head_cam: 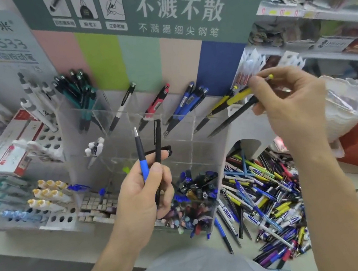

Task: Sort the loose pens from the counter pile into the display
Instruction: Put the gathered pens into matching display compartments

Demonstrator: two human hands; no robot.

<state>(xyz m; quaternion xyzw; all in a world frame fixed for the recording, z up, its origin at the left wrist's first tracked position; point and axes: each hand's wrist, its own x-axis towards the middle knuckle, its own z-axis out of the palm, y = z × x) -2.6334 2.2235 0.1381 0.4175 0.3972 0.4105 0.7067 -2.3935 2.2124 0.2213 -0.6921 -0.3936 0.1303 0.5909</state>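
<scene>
- pens lie in a loose pile [269,203] on the counter [338,216] at the near right, many colours crossing one another, just right of the clear display [196,132].
- left hand [142,192] is raised in front of the display, fingers curled round a blue-and-black pen [142,157] and a black pen [157,143], both standing roughly upright; a third dark pen seems to lie crosswise behind the fingertips, but it is hard to tell.
- right hand [289,100] is held up at the far right end of the display, fingers pinched on a long black pen [233,116] that slants down to the left, and on a yellow-tipped pen [268,77] near the fingertips.
- far row of display compartments holds sorted groups, left to right: dark green pens [78,92], one white-and-black pen [122,107], a red pen [157,105], blue pens [189,103], yellow pens [226,101].
- near compartment [197,200] is packed with mixed pens standing on end.
- white holed rack [46,141] with white markers stands left of the display.
</scene>
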